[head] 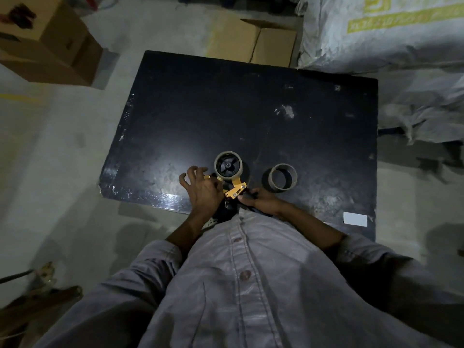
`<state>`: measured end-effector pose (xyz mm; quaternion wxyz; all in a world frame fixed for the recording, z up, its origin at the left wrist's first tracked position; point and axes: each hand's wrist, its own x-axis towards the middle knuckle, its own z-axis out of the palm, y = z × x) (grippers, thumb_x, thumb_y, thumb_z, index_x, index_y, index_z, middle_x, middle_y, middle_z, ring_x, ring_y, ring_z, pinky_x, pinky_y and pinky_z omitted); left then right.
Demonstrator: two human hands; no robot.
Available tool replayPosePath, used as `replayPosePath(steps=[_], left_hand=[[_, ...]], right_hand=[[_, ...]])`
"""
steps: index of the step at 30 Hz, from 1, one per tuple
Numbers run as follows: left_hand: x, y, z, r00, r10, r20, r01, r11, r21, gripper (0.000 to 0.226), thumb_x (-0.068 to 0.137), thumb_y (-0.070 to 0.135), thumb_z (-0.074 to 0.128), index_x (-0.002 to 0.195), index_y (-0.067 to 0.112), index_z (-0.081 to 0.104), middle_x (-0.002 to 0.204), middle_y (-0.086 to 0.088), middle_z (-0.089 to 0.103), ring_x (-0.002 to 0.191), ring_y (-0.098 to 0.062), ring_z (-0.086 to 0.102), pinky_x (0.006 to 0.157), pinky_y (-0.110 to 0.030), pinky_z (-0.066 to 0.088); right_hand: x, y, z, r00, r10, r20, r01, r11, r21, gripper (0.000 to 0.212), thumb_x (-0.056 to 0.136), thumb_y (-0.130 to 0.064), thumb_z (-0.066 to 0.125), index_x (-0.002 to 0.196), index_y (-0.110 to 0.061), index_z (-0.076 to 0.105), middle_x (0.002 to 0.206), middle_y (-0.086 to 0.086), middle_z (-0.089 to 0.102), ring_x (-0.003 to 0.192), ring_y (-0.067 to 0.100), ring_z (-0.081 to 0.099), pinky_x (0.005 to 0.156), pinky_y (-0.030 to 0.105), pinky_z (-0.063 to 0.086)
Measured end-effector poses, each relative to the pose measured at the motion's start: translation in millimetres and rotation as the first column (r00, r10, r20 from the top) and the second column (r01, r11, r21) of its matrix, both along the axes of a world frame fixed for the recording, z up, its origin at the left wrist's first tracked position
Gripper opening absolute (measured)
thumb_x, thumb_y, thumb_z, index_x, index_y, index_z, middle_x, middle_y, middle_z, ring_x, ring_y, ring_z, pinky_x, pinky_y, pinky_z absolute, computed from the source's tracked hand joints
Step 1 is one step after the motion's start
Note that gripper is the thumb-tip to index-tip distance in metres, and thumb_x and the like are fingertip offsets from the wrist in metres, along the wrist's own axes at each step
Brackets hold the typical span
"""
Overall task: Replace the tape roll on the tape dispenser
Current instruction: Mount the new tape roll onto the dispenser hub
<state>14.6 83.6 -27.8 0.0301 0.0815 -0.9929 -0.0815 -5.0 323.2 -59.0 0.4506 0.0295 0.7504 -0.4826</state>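
Observation:
A yellow and black tape dispenser [234, 188] lies near the front edge of the black table [226, 109]. A brown tape roll [228, 167] sits on its black hub. My left hand [200, 192] rests on the dispenser's left side, fingers spread and curled over it. My right hand [261, 200] grips the dispenser's black handle just right of the yellow plate. A second ring of brown cardboard or tape [282, 180] stands apart on the table, to the right of the dispenser.
Cardboard boxes stand beyond the table [253, 43] and at the far left [47, 41]. Large grey sacks [381, 33] crowd the right side. A white label [355, 219] lies at the table's front right corner. Wooden scraps [37, 300] lie on the floor at lower left.

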Motion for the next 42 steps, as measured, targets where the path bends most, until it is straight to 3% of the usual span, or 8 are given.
replayPosePath(steps=[4,8,11,16,23,28,32,42], left_hand=[[4.7,2.3,0.9,0.998,-0.06,-0.028,0.06,0.998,0.004,0.033,0.091,0.048,0.059,0.085,0.03,0.085,0.143,-0.001,0.062,0.147,-0.036,0.042,0.114,-0.063,0.029],[4.5,-2.0,3.3,0.994,-0.071,-0.077,0.072,0.997,0.013,0.026,0.091,0.047,0.068,0.078,0.03,0.082,0.15,-0.004,0.055,0.15,-0.039,0.037,0.113,-0.063,0.029],[3.5,-5.0,7.7,0.992,-0.063,-0.109,0.067,0.997,0.036,0.026,0.091,0.048,0.073,0.076,0.03,0.082,0.153,-0.006,0.053,0.152,-0.039,0.036,0.111,-0.062,0.028],[2.1,-4.9,16.2,0.988,-0.033,-0.152,0.043,0.997,0.068,0.028,0.091,0.047,0.073,0.071,0.03,0.08,0.155,-0.009,0.051,0.152,-0.039,0.036,0.11,-0.06,0.026],[8.9,-2.1,11.1,0.978,-0.045,-0.205,0.061,0.995,0.073,0.026,0.097,0.046,0.079,0.078,0.028,0.081,0.141,-0.012,0.056,0.139,-0.038,0.039,0.108,-0.059,0.027],[8.2,0.3,15.1,0.974,-0.016,-0.225,0.047,0.99,0.13,0.014,0.089,0.038,0.082,0.078,0.028,0.083,0.136,-0.011,0.057,0.137,-0.038,0.043,0.106,-0.058,0.029],[7.8,-5.1,9.8,0.979,-0.006,-0.202,0.045,0.981,0.19,0.008,0.086,0.034,0.083,0.081,0.028,0.085,0.131,-0.011,0.056,0.134,-0.038,0.048,0.104,-0.056,0.034],[6.0,-10.0,-0.6,0.986,-0.015,-0.169,0.066,0.953,0.297,0.014,0.087,0.035,0.081,0.082,0.023,0.084,0.122,-0.014,0.057,0.123,-0.038,0.051,0.094,-0.049,0.037]], right_hand=[[2.3,-6.8,3.0,0.999,-0.021,-0.03,0.019,0.997,-0.076,0.063,0.1,-0.074,0.074,0.112,-0.013,0.084,0.098,0.01,0.084,0.092,0.013,0.07,0.084,0.036,0.051],[-0.9,-13.6,-7.7,0.992,-0.125,0.02,0.127,0.987,-0.096,0.074,0.089,-0.088,0.077,0.083,-0.014,0.079,0.082,0.009,0.069,0.082,0.021,0.064,0.082,0.043,0.046],[-9.6,-18.3,2.6,0.984,-0.157,-0.082,0.155,0.988,-0.026,0.078,0.084,-0.097,0.071,0.062,-0.025,0.048,0.066,0.007,0.043,0.065,0.022,0.047,0.074,0.044,0.036],[-18.1,-21.4,-13.6,0.959,-0.213,-0.189,0.247,0.953,0.177,0.085,0.067,-0.11,0.069,0.092,-0.03,0.06,0.079,-0.009,0.054,0.079,0.015,0.059,0.079,0.042,0.048],[-15.2,-25.3,15.6,0.926,-0.298,-0.232,0.345,0.917,0.198,0.1,0.066,-0.112,0.065,0.118,-0.026,0.063,0.11,-0.004,0.077,0.103,0.021,0.075,0.097,0.05,0.061],[-14.8,-20.9,43.3,0.879,-0.443,-0.175,0.465,0.878,0.113,0.089,0.076,-0.102,0.072,0.12,-0.026,0.055,0.075,0.013,0.082,0.053,0.034,0.07,0.055,0.046,0.056],[-10.6,-18.8,52.9,0.867,-0.462,-0.186,0.486,0.866,0.119,0.082,0.078,-0.098,0.075,0.116,-0.03,0.052,0.083,0.012,0.085,0.065,0.051,0.077,0.056,0.047,0.057],[-11.7,-18.8,60.4,0.876,-0.441,-0.196,0.468,0.875,0.122,0.081,0.079,-0.098,0.073,0.116,-0.028,0.051,0.074,0.012,0.082,0.049,0.031,0.068,0.049,0.037,0.052]])
